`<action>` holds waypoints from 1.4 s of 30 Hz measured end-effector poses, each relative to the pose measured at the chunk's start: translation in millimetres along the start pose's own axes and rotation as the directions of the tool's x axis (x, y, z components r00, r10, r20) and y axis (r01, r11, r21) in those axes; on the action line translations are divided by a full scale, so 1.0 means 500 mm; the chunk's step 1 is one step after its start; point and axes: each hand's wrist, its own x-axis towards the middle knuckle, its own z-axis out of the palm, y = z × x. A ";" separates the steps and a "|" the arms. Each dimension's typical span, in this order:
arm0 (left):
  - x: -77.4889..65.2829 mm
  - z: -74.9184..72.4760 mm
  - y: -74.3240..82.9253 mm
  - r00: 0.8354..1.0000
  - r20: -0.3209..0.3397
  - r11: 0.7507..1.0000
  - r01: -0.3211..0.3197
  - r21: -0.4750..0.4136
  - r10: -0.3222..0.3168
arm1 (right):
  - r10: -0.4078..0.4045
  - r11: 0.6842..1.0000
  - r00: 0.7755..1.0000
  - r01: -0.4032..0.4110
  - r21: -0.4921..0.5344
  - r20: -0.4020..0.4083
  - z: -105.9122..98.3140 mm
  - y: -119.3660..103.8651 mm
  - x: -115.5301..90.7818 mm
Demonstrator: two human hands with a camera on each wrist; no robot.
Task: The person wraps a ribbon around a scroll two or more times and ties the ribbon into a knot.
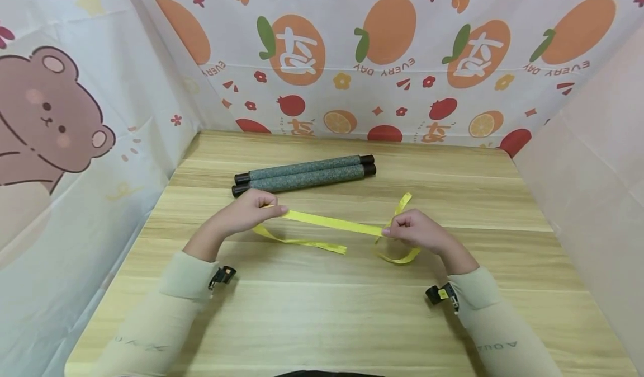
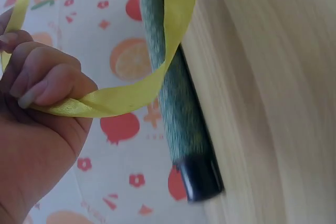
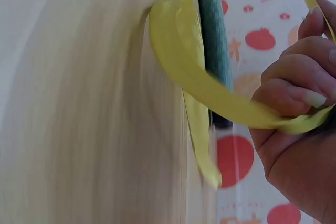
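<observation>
A yellow ribbon [image 1: 332, 222] runs taut between the two hands over the table. The left hand [image 1: 254, 212] pinches it between thumb and finger, and in the left wrist view the other fingers curl over the ribbon [image 2: 121, 100]. From there a loose tail trails down to the table. On the other side the right hand [image 1: 415, 229] pinches the ribbon too, its fingers curled; the right wrist view shows the free end [image 3: 197, 82] looping onto the wood. Two scrolls [image 1: 312, 174] with green patterned covering and black ends lie side by side just beyond the left hand.
The wooden table [image 1: 322, 315] has a light grain. A white curtain [image 1: 352, 97] printed with fruit stands along its back edge, and another curtain [image 1: 126, 64] with a bear rises at the left. Small cameras [image 1: 222, 276] are strapped at both wrists.
</observation>
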 end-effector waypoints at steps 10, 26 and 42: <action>-0.050 -0.073 -0.040 0.986 -0.114 0.983 0.138 0.120 -0.125 | 0.136 0.984 0.984 -0.148 -0.103 -0.115 -0.081 0.036 -0.059; -0.106 -0.163 -0.064 0.941 -0.262 0.878 0.302 0.372 -0.213 | 0.212 0.942 0.952 -0.259 -0.213 -0.222 -0.170 0.068 -0.124; -0.108 -0.182 -0.100 0.933 -0.214 0.775 0.360 0.519 -0.291 | 0.198 0.842 0.922 -0.334 -0.423 -0.334 -0.193 0.109 -0.124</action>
